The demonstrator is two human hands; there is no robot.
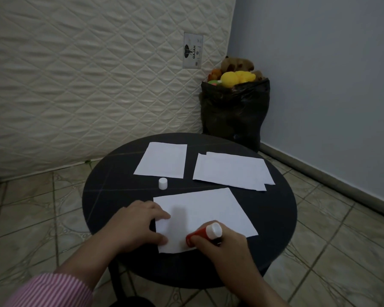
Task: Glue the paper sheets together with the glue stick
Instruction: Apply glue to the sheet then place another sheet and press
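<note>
Your right hand [225, 247] is wrapped around the red glue stick [203, 234], tilted with its lower end down on the near edge of the front paper sheet [206, 213]. Your left hand [138, 227] lies flat, fingers spread, pinning that sheet's left edge to the round dark surface [102, 196]. The white cap [163, 183] stands apart — just below a single sheet [163, 160], with a loose stack of sheets [232, 170] to its right.

our left hand [140, 224] pins the sheet [205, 214] on the counter [102, 196]; our right hand [226, 247] grips the glue stick [203, 234] tilted on the sheet's near edge.
</note>
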